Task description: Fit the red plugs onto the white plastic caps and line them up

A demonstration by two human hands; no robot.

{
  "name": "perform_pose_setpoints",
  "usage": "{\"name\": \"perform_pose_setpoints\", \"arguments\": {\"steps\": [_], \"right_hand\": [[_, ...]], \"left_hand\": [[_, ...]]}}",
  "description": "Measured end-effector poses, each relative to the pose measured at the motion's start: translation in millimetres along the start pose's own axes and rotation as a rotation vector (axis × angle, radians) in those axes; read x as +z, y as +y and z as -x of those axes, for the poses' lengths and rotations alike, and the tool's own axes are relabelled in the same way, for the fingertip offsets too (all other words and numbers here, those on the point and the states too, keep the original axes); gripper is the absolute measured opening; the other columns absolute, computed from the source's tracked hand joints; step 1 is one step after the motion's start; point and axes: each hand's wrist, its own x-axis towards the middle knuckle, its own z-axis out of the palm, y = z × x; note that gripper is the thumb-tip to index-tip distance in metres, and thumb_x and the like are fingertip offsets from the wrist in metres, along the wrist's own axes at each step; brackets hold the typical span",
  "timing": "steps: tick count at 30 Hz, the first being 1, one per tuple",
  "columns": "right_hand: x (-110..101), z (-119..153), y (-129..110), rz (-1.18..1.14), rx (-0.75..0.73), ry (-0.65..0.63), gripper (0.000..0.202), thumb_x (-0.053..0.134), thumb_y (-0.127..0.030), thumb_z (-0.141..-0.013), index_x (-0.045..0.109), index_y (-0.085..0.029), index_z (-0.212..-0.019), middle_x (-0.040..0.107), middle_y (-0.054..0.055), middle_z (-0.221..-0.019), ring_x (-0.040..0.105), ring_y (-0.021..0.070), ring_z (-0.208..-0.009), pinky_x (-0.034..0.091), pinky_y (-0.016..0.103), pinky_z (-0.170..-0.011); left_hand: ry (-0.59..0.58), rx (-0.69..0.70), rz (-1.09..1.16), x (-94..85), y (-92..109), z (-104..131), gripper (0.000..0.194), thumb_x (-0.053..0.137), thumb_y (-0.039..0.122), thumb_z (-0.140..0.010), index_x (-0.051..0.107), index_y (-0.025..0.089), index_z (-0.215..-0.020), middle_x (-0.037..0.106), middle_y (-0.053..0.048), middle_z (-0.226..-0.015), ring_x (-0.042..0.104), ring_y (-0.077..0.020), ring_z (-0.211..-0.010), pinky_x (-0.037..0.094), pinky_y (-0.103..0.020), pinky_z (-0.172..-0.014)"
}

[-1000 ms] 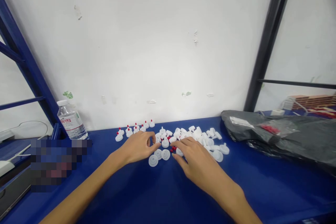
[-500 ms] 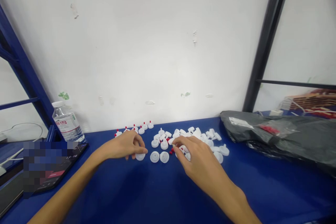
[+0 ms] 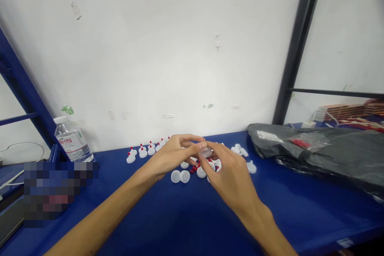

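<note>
Well to the right of the bottle (image 3: 73, 140), the cap (image 3: 206, 152) is raised off the table (image 3: 168, 216) between two hands. The right hand (image 3: 229, 164) grasps its side between thumb and fingers; the left hand (image 3: 177, 150) closes thumb and fingertips on its upper edge, though I cannot tell whether a small red piece is pinched there too. The cap looks like thin, translucent plastic, so it should be very light, fairly stiff, a little slick and hard to break; the round skirt seems the surest place to hold, with a light squeeze. Also right of the bottle, two loose caps (image 3: 185, 176) lie with ringed, hollow undersides up, and glossy red tips (image 3: 193, 170) sit just beyond them. Nearer the bottle, red-tipped caps (image 3: 143, 153) stand upright, broad discs tapering to slim spouts. Farthest right of the bottle lies a dark, creased plastic bag (image 3: 330, 152).
</note>
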Motion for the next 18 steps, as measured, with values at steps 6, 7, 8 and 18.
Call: {"name": "perform_pose_setpoints", "arguments": {"steps": [6,7,8,18], "right_hand": [[-4,-3,1,0.050,0.059,0.091,0.030,0.063,-0.018,-0.086,0.066,-0.020,-0.116,0.073,0.003,-0.098,0.069,0.0204,-0.081,0.050,0.033,-0.074],[-4,-3,1,0.038,0.069,0.085,0.030,0.063,-0.017,-0.086,0.065,-0.021,-0.115,0.072,0.002,-0.098,0.068,0.0197,-0.081,0.050,0.032,-0.074],[-5,-3,1,0.022,0.077,0.078,0.030,0.063,-0.016,-0.085,0.065,-0.022,-0.114,0.072,0.002,-0.097,0.068,0.0189,-0.081,0.050,0.031,-0.073],[-8,-4,-3,-0.053,0.108,0.021,0.016,0.062,-0.022,-0.090,0.069,-0.025,-0.104,0.064,0.003,-0.108,0.065,0.0170,-0.083,0.050,0.031,-0.073]], "left_hand": [[0.042,0.055,-0.603,-13.0,-32,-26,0.027,0.060,0.037,-0.084,0.075,0.016,-0.082,0.074,-0.006,-0.079,0.066,-0.0188,-0.071,0.043,-0.026,-0.060],[0.034,0.024,-0.691,-12.3,-39,-29,0.022,0.060,0.032,-0.082,0.075,0.017,-0.078,0.074,-0.005,-0.076,0.066,-0.0190,-0.071,0.042,-0.026,-0.061],[0.031,-0.013,-0.759,-10.4,-44,-31,0.020,0.060,0.029,-0.080,0.075,0.017,-0.076,0.074,-0.004,-0.074,0.066,-0.0191,-0.070,0.042,-0.026,-0.060],[0.111,-0.113,-1.148,13.9,-63,-37,0.014,0.067,0.030,-0.075,0.072,0.020,-0.083,0.073,-0.009,-0.085,0.070,-0.0259,-0.077,0.045,-0.029,-0.061]]}}
